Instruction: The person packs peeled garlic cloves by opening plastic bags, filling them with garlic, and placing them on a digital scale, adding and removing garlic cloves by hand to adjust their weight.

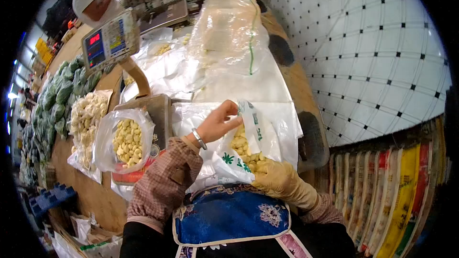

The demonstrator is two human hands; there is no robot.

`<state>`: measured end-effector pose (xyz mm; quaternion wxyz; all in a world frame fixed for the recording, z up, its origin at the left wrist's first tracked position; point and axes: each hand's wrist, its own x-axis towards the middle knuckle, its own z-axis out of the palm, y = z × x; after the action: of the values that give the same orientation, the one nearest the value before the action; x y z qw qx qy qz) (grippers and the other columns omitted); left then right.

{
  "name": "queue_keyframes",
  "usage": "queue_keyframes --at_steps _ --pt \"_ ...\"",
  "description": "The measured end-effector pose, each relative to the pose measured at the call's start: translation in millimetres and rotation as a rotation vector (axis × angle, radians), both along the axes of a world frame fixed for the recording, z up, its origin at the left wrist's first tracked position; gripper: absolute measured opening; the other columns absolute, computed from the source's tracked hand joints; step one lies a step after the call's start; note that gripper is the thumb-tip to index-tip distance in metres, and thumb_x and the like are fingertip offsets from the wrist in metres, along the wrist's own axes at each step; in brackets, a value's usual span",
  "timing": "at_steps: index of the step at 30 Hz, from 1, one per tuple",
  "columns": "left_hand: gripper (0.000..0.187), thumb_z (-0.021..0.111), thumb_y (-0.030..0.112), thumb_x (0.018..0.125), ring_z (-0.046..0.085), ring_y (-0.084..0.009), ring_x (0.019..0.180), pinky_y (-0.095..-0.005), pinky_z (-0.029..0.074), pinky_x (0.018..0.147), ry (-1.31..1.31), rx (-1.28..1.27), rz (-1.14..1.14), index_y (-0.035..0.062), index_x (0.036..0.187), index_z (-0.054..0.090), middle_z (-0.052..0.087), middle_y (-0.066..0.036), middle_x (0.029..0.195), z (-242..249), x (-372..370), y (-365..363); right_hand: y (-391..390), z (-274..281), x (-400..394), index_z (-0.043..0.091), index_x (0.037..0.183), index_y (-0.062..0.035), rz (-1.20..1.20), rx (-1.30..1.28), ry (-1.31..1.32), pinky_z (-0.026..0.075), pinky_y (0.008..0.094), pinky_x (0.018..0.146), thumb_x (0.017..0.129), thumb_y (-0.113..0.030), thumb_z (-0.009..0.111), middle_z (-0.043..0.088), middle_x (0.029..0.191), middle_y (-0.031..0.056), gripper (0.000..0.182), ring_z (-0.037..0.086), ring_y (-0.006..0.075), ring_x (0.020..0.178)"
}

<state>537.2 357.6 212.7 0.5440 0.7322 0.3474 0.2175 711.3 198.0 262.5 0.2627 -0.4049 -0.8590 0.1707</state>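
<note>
A white plastic bag (265, 136) with green print lies in front of me, its mouth spread. Peeled garlic cloves (243, 147) show inside it. My left hand (221, 123), bare and with a metal bracelet at the wrist, pinches the bag's upper rim between thumb and fingers. At the near right side, my right hand (277, 177) in a yellowish glove is closed against the bag's edge, touching the cloves; its fingertips are partly hidden. Left of my left arm, an open clear bag (103, 138) of peeled cloves rests on a weighing scale (161, 114).
The scale's display (109, 40) stands on a post at the left. Large clear plastic sheeting (229, 33) covers the table's far part. Unpeeled garlic (89, 114) and filled green bags (64, 86) lie left. Stacked sacks (377, 200) stand right. A person (95, 2) is at the far left.
</note>
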Motion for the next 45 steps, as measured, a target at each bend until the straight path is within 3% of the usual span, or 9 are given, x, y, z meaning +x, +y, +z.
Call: queue_keyframes --at_steps 3,9,11,13,17,20,23,28,45 --pt "0.058 0.054 0.037 0.079 0.042 -0.0266 0.11 -0.036 0.034 0.092 -0.027 -0.15 -0.092 0.0009 0.121 0.035 0.044 -0.017 0.118 -18.9 -7.4 -22.7 -0.2 -9.6 -0.7 0.059 0.088 -0.003 -0.044 0.123 0.085 0.048 0.0317 0.056 0.069 -0.023 0.063 0.059 0.08 0.0126 0.028 0.058 0.0252 0.069" --pt "0.05 0.034 0.043 0.086 0.049 -0.0353 0.084 -0.0392 0.038 0.079 -0.05 0.111 0.198 -0.0027 0.098 0.051 0.052 -0.022 0.09 -78.5 21.3 -37.0 15.0 30.8 13.8 0.053 0.103 0.0019 -0.098 -0.361 0.253 0.047 0.0313 0.066 0.083 -0.03 0.051 0.058 0.083 0.0184 0.038 0.059 0.0266 0.073" --pt "0.064 0.021 0.053 0.086 0.041 -0.0306 0.11 -0.0365 0.029 0.096 0.117 -0.098 -0.02 0.0039 0.123 0.038 0.043 -0.022 0.119 -44.4 13.0 -38.8 24.0 45.7 1.0 0.053 0.104 -0.0022 -0.146 -0.443 0.31 0.046 0.0321 0.073 0.082 -0.028 0.05 0.058 0.09 0.0198 0.034 0.059 0.0277 0.081" --pt "0.054 0.026 0.041 0.089 0.043 -0.0254 0.108 -0.0325 0.033 0.093 0.008 -0.045 0.017 0.0004 0.124 0.035 0.043 -0.02 0.117 -22.3 6.1 -55.5 31.8 55.7 -9.4 0.052 0.108 -0.0067 -0.089 -0.678 -0.286 0.044 0.0331 0.077 0.081 -0.025 0.05 0.057 0.096 0.0187 0.032 0.057 0.0287 0.09" --pt "0.044 0.028 0.031 0.091 0.045 -0.0215 0.105 -0.0297 0.033 0.092 -0.269 0.0 0.06 0.0033 0.125 0.036 0.047 -0.015 0.115 -52.7 0.1 -57.4 10.5 72.4 10.0 0.045 0.119 -0.0089 -0.02 -0.854 -0.328 0.043 0.0302 0.079 0.074 -0.03 0.06 0.058 0.099 0.0173 0.051 0.056 0.0299 0.092" --pt "0.041 0.028 0.029 0.092 0.046 -0.0187 0.103 -0.0278 0.033 0.092 -0.375 -0.131 0.074 0.006 0.124 0.038 0.049 -0.012 0.113 -45.6 -1.5 -60.0 -16.5 42.4 22.9 0.049 0.116 -0.0116 0.042 -0.629 -0.195 0.044 0.0297 0.063 0.066 -0.022 0.068 0.056 0.086 0.0117 0.054 0.052 0.0194 0.063" --pt "0.04 0.027 0.028 0.092 0.045 -0.0179 0.104 -0.0273 0.033 0.091 -0.472 -0.235 0.089 0.007 0.124 0.038 0.048 -0.012 0.114 -55.2 6.8 -56.2 -31.6 -5.7 32.7 0.052 0.113 -0.0118 -0.091 -0.102 -0.153 0.041 0.0393 0.062 0.072 -0.022 0.06 0.053 0.079 0.0156 0.043 0.051 0.0325 0.07" --pt "0.042 0.03 0.03 0.091 0.047 -0.0184 0.105 -0.0272 0.035 0.089 -0.268 -0.181 0.304 0.0014 0.119 0.042 0.048 -0.012 0.116 -50.6 5.6 -43.0 -6.9 -25.1 -3.1 0.058 0.089 0.0007 -0.472 -0.128 0.468 0.043 0.0301 0.077 0.075 -0.006 0.056 0.062 0.087 0.0125 0.016 0.058 0.0197 0.082" --pt "0.063 0.041 0.049 0.084 0.034 -0.0156 0.117 -0.0324 0.031 0.094 -0.785 -0.439 0.296 0.0116 0.131 0.025 0.037 -0.004 0.127 -12.9 -119.2 -80.7 81.5 143.9 -130.2 0.051 0.072 -0.0016 -0.038 -0.05 0.902 0.043 0.0236 0.056 0.07 -0.02 0.068 0.056 0.068 0.006 0.025 0.052 0.0127 0.059"
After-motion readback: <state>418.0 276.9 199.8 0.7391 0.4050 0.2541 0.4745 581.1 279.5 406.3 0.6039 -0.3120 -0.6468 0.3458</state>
